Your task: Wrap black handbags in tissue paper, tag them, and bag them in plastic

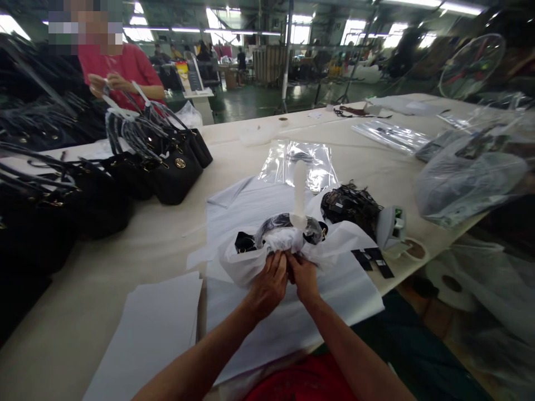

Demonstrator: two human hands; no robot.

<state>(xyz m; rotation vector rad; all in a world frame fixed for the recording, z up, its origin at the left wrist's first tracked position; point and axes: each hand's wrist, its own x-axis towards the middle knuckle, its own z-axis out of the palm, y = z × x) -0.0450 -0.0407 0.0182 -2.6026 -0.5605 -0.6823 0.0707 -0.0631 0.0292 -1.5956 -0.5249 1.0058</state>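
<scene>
A black handbag (246, 243) stands in front of me, partly wrapped in white tissue paper (246, 268). Clear plastic film covers its arched handle (276, 221), and a pale translucent strip (299, 189) sticks up from it. My left hand (271, 281) has its fingers curled in at the near side of the bag. Close beside it, my right hand (304, 277) is closed at the same spot, the fingertips of both hands nearly meeting. What exactly lies under the fingertips is partly hidden. White sheets (267, 334) spread beneath the bag.
Black handbags (178, 172) crowd the table's left side; a person in a red shirt (137, 69) stands behind them. White paper (154, 328) is stacked at near left. Clear plastic bags (311, 161), dark tags (349, 206) and a grey-white device (392, 225) lie beyond and right.
</scene>
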